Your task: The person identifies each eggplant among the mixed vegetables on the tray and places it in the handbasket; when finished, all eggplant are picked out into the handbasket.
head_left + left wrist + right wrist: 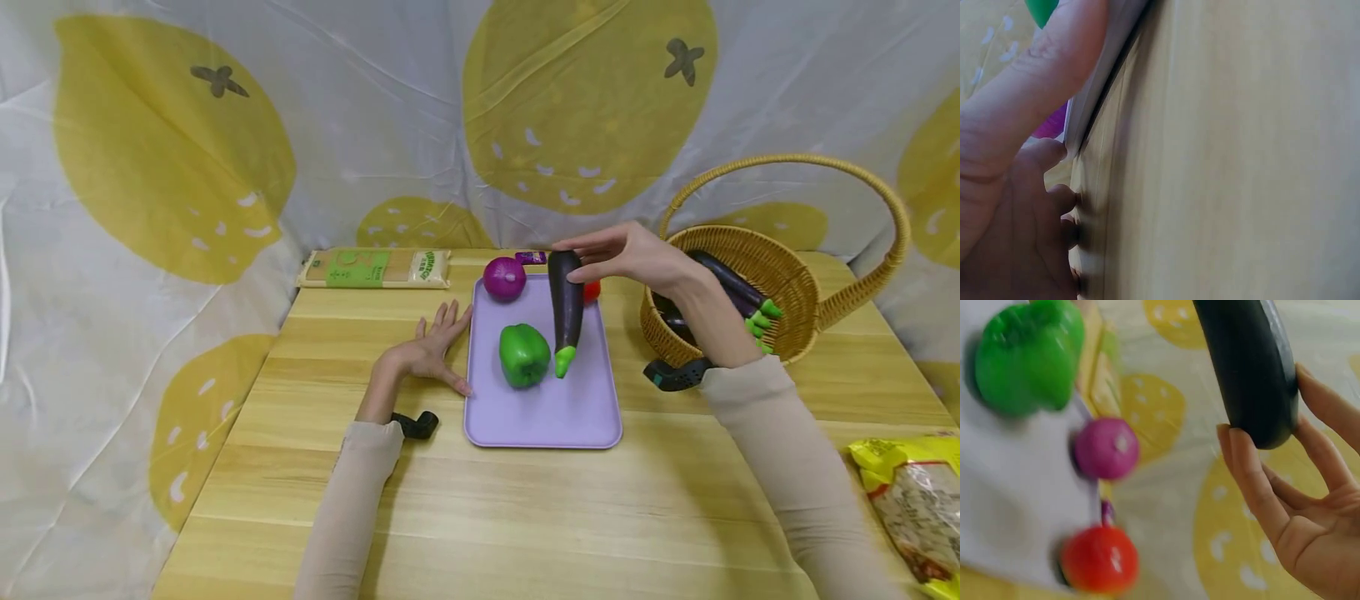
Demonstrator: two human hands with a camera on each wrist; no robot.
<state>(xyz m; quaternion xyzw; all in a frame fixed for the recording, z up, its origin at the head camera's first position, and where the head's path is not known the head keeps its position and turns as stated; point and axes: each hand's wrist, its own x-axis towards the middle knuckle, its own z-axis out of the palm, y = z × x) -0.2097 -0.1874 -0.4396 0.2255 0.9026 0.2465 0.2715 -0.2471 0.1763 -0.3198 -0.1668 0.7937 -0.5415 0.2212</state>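
Note:
My right hand (pixel 637 260) pinches a dark eggplant (pixel 566 304) by its thick end, with the green stem pointing down toward me. The eggplant is over the purple tray (pixel 543 425); in the right wrist view the eggplant (pixel 1250 375) is apart from the other vegetables. My left hand (pixel 431 350) has its fingers spread on the table, and the thumb and index finger touch the tray's left edge. On the tray are a green bell pepper (pixel 524 356), a purple onion (pixel 504 279) and a red tomato (pixel 1100 559), partly hidden behind the eggplant in the head view.
A wicker basket (pixel 802 287) with a tall handle holds several eggplants (pixel 723 275) at the right. A noodle packet (pixel 375 268) and a small purple packet (pixel 530 257) lie along the back. A yellow bag (pixel 911 500) sits at the right front. A lemon-print curtain (pixel 390 108) hangs behind.

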